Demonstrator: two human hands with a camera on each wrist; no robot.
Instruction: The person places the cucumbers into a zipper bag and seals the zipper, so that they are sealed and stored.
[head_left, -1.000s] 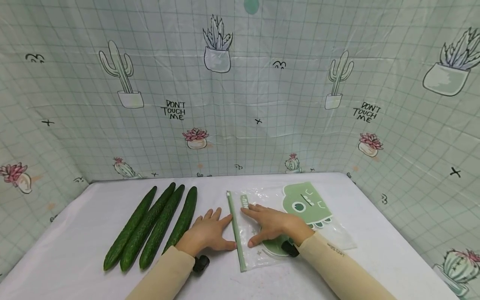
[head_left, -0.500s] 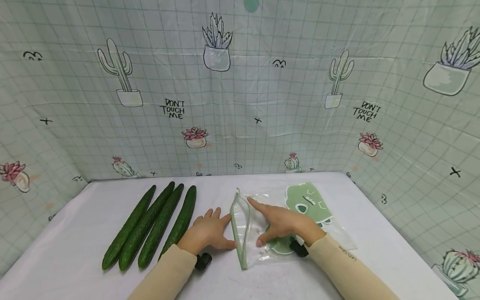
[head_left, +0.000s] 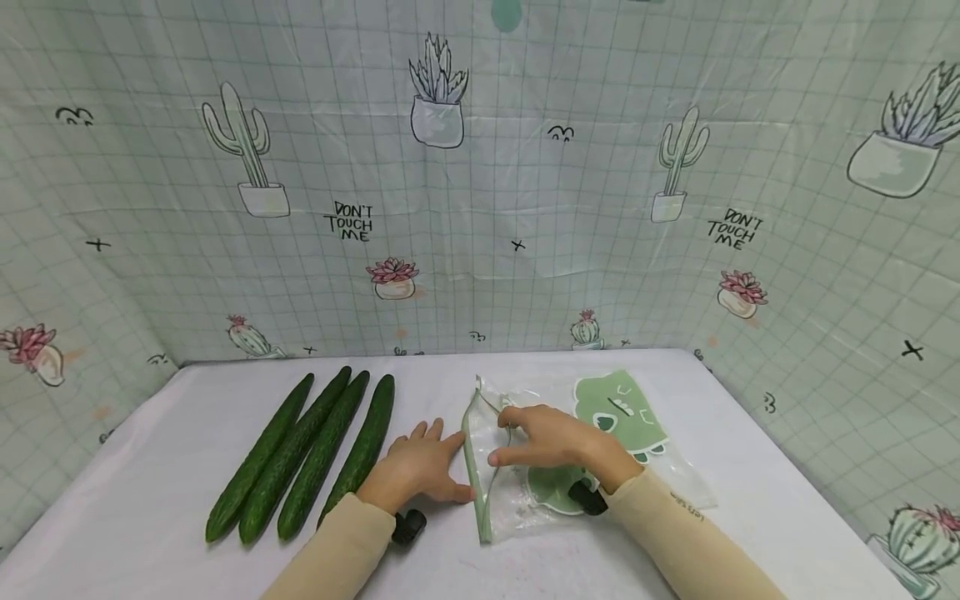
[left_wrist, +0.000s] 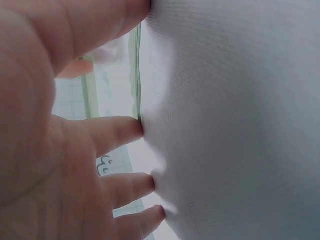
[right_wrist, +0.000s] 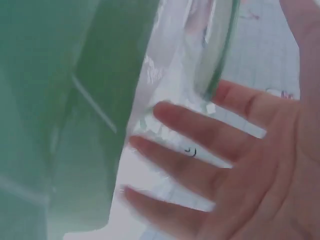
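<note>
A clear zip bag (head_left: 517, 521) with green dinosaur print lies flat, its green-edged mouth (head_left: 483, 479) facing left and gaping. My left hand (head_left: 420, 467) rests on the cloth with fingers spread; its thumb and index fingertips touch the mouth's lower edge. Above the bag, my right hand (head_left: 551, 437) has its fingers loosely bent at the raised upper edge. In the right wrist view, the index finger (right_wrist: 245, 102) of that hand is against the green strip (right_wrist: 220, 50), the other fingers apart over the film. Several cucumbers (head_left: 258, 467) lie side by side left of my left hand.
A white cloth (head_left: 135, 483) covers the table. Behind it hangs a plant-printed curtain (head_left: 480, 192), which also closes off both sides. The nearest cucumber (head_left: 369, 442) partly passes behind my left wrist.
The bag's mouth has gone from flat to gaping as its upper edge moved right. My right hand shifted right, then back left with fingers more bent. My left hand stayed put.
</note>
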